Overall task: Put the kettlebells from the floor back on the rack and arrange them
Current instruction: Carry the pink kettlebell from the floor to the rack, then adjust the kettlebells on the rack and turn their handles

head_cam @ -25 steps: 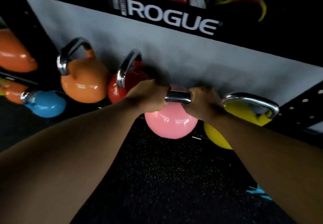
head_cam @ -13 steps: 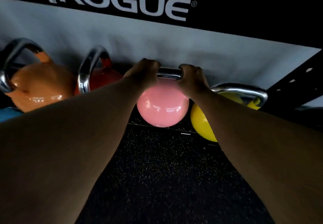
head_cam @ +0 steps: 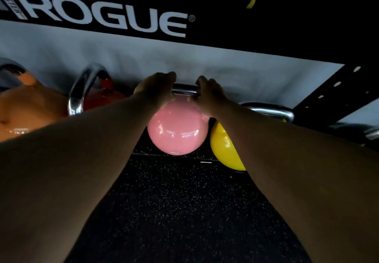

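Observation:
A pink kettlebell (head_cam: 178, 127) with a shiny steel handle sits on the low rack shelf (head_cam: 143, 152) between a red kettlebell (head_cam: 102, 98) and a yellow kettlebell (head_cam: 223, 150). My left hand (head_cam: 155, 86) grips the left end of its handle. My right hand (head_cam: 209, 94) grips the right end. An orange kettlebell (head_cam: 28, 107) stands at the far left. My forearms hide part of the yellow and red bells.
A black rack beam with white ROGUE lettering (head_cam: 106, 16) runs overhead, close above the handles. A black perforated upright (head_cam: 332, 90) slants at the right. Dark speckled rubber floor (head_cam: 180, 211) lies below. Coloured gear sits on the upper shelf.
The pink kettlebell has moved up from over the floor onto the shelf, between the red and yellow bells. The view has closed in, and both hands have kept hold of the handle.

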Demonstrator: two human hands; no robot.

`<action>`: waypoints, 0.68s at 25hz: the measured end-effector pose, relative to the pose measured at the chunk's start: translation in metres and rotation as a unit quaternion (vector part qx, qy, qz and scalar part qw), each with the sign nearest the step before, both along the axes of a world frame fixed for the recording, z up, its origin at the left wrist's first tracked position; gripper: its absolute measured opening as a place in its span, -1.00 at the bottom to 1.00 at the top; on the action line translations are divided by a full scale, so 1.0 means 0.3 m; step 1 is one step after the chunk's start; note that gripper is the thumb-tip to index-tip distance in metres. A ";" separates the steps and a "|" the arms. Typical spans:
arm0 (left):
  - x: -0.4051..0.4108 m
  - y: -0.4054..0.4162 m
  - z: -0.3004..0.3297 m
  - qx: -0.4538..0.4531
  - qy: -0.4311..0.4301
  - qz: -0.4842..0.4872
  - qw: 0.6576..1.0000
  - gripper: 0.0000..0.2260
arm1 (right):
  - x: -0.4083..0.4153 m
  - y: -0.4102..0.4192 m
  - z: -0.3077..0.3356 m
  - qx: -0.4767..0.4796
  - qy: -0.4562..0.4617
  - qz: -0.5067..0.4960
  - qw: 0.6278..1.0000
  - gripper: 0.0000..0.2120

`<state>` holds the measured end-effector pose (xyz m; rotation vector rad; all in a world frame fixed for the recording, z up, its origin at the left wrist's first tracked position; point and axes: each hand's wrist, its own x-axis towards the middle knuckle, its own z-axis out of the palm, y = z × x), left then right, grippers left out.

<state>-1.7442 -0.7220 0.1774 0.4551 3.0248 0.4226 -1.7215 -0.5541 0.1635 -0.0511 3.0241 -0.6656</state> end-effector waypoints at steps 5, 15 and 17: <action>0.096 0.030 0.073 -0.037 0.041 -0.121 0.991 -0.40 | 0.145 0.094 0.063 0.043 0.062 0.072 0.995 -0.53; 0.423 0.482 0.105 -0.129 0.133 -0.210 0.960 -0.47 | 0.521 0.596 0.182 0.149 0.127 0.088 0.977 -0.64; 0.462 0.606 0.125 -0.127 0.145 -0.248 0.949 -0.47 | 0.587 0.726 0.199 0.162 0.119 0.083 0.976 -0.65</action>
